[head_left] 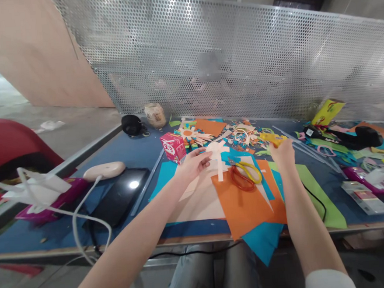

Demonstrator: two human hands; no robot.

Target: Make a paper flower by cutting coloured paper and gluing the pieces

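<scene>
My left hand (194,165) is closed on a cream paper cutout (216,152) with strips fanning out like petals; one strip hangs straight down. My right hand (283,153) grips a yellow glue gun (271,137), its front pointing left toward the scraps. Between the hands, scissors (247,175) with one orange and one yellow handle lie on sheets of orange paper (242,206). Cream paper (196,205) and blue paper (163,176) lie under my left hand. A finished-looking paper flower (189,134) with an orange centre rests behind it.
A pink box (173,147) stands left of the flower. Paper scraps (244,136) heap at the back. Left are a black phone (120,201), a power bank-like white device (104,170) and cables. A perforated metal screen (206,59) closes the far side. Green paper (327,200) lies right.
</scene>
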